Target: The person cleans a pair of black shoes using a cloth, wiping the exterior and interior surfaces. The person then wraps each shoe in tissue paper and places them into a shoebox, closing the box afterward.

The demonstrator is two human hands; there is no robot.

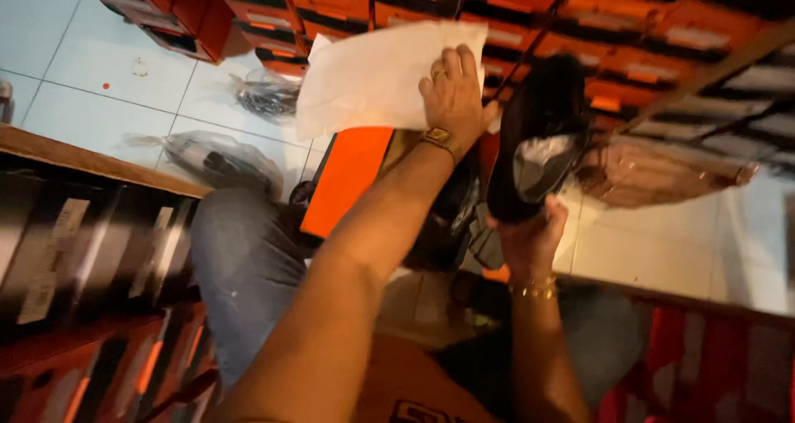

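This looks like a shoe shop's stockroom. Along the top of the frame runs a wall of stacked orange-and-black shoe boxes [464,9], packed edge to edge, with more of them piled at the upper left on the pale tiled floor [99,84]. At the lower left, a wooden shelf [91,162] holds further boxes seen end-on, with paper labels. Shoes wrapped in clear plastic bags [219,158] lie on the tiles. In the middle of the frame are an open orange box [348,179], white wrapping paper [373,75] and a black shoe [538,133].

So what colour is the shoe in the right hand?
Black shoe, pale stuffing inside; head view.
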